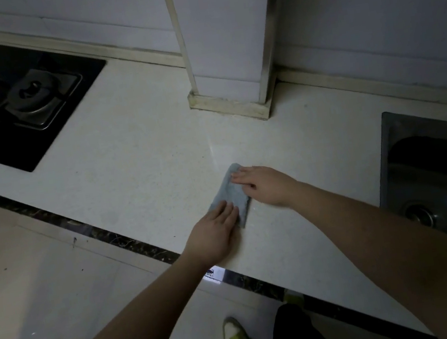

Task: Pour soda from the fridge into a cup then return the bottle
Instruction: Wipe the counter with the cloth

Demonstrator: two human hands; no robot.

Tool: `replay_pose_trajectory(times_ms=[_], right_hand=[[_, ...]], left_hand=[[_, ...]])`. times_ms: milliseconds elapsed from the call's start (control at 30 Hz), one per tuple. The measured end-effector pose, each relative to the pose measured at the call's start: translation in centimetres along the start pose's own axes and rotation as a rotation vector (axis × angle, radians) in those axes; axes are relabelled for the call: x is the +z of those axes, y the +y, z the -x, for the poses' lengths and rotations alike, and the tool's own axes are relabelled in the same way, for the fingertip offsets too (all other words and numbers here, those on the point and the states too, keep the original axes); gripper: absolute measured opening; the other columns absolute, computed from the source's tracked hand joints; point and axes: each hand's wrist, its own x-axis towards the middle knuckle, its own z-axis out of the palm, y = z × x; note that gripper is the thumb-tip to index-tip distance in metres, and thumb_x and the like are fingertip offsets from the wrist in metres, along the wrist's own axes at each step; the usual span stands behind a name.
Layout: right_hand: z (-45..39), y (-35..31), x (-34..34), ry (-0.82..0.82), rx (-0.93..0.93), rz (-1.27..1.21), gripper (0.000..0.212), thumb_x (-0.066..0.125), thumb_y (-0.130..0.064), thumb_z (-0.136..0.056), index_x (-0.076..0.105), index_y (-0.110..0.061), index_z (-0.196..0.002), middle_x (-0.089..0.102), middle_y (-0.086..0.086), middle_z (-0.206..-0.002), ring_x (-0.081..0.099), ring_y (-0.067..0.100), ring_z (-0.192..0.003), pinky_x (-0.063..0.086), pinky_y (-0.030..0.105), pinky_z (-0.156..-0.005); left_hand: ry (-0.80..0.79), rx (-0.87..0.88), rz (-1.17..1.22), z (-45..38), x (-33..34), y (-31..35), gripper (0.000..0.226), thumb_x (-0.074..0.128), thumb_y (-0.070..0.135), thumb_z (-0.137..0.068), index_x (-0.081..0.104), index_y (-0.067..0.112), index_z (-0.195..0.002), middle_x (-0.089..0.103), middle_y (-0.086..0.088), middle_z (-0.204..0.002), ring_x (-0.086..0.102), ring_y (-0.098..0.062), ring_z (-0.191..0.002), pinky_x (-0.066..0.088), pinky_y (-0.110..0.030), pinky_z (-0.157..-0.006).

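We find the fingers of the left hand (212, 236) and right hand (265, 185) laid straight and flat on a folded blue cloth (230, 194) on the countertop (136, 176). No bottle, cup or fridge is in view. We judge the cloth-work incidental, so progress on the pour cannot be told.

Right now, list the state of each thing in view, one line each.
Folded blue-grey cloth: flat on the white countertop, under both hands.
Left hand: fingers straight, pressing the cloth's near end.
Right hand: fingers straight, pressing its far end.
Black gas hob: no flame visible.
Steel sink: looks empty.
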Motion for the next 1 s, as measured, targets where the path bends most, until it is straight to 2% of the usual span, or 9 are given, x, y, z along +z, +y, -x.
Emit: replay_pose_trajectory(times_ms=[100,200,400,600,733,833,933,1000], right_hand=[[1.0,1.6,-0.1,0.003,-0.036,0.019,0.044,0.05,-0.029,-0.097,0.048,-0.02,-0.14,0.043,-0.007,-0.147,0.033,0.007,-0.138,0.024,0.026,-0.114],[2.3,3.4,-0.2,0.012,-0.071,0.029,0.045,0.054,-0.025,-0.095,0.049,-0.018,-0.139,0.045,-0.005,-0.146,0.034,0.01,-0.138,0.026,0.029,-0.114],[5.2,7.4,-1.3,0.045,-0.114,0.037,0.044,0.057,-0.02,-0.094,0.051,-0.015,-0.137,0.048,-0.004,-0.144,0.036,0.012,-0.138,0.024,0.027,-0.113],[8.3,11.5,-2.9,0.072,-0.085,0.008,0.043,0.056,-0.017,-0.095,0.05,-0.014,-0.137,0.047,-0.002,-0.144,0.035,0.012,-0.138,0.016,0.022,-0.112],[10.4,14.3,-3.7,0.075,-0.053,-0.009,0.043,0.054,-0.018,-0.096,0.048,-0.017,-0.139,0.046,-0.005,-0.145,0.032,0.006,-0.137,0.019,0.026,-0.113],[11.8,16.0,-4.2,0.08,-0.039,0.004,0.043,0.053,-0.019,-0.097,0.047,-0.019,-0.139,0.045,-0.006,-0.146,0.026,0.0,-0.135,0.02,0.028,-0.114],[13.1,17.1,-4.6,0.102,-0.031,0.006,0.043,0.055,-0.015,-0.095,0.049,-0.018,-0.138,0.046,-0.004,-0.145,0.026,0.001,-0.134,0.02,0.029,-0.112],[14.1,17.7,-4.7,0.138,-0.022,0.008,0.043,0.056,-0.016,-0.094,0.051,-0.019,-0.137,0.047,-0.004,-0.144,0.028,0.002,-0.134,0.022,0.032,-0.112]], left_hand=[[0.023,-0.03,-0.005,-0.4,0.7,2.8,0.054,0.038,0.038,-0.092,0.064,0.005,-0.126,0.066,-0.011,-0.124,0.06,-0.03,-0.119,0.054,-0.036,-0.09],[0.042,-0.02,-0.019,-1.2,1.0,5.1,0.053,0.039,0.038,-0.093,0.065,0.005,-0.125,0.067,-0.011,-0.123,0.061,-0.029,-0.118,0.051,-0.034,-0.093],[0.003,0.009,-0.044,-3.8,1.7,8.8,0.053,0.041,0.04,-0.092,0.065,0.007,-0.126,0.067,-0.011,-0.124,0.062,-0.029,-0.117,0.055,-0.033,-0.087],[0.004,0.069,-0.087,-7.5,1.7,13.1,0.054,0.037,0.041,-0.092,0.068,0.009,-0.122,0.07,-0.009,-0.118,0.067,-0.026,-0.109,0.058,-0.031,-0.077],[0.017,0.1,-0.103,-9.7,2.0,15.6,0.055,0.036,0.041,-0.092,0.068,0.007,-0.121,0.07,-0.011,-0.117,0.067,-0.027,-0.106,0.058,-0.03,-0.075],[0.031,0.133,-0.111,-11.3,2.0,17.5,0.055,0.035,0.038,-0.092,0.068,0.003,-0.118,0.071,-0.016,-0.111,0.068,-0.031,-0.1,0.058,-0.031,-0.065],[0.043,0.145,-0.105,-12.3,2.2,19.1,0.054,0.035,0.037,-0.092,0.067,0.0,-0.116,0.07,-0.018,-0.106,0.068,-0.03,-0.094,0.058,-0.031,-0.058],[0.036,0.154,-0.108,-12.8,2.5,19.9,0.054,0.035,0.036,-0.093,0.066,-0.001,-0.117,0.07,-0.019,-0.108,0.067,-0.031,-0.095,0.059,-0.033,-0.059]])
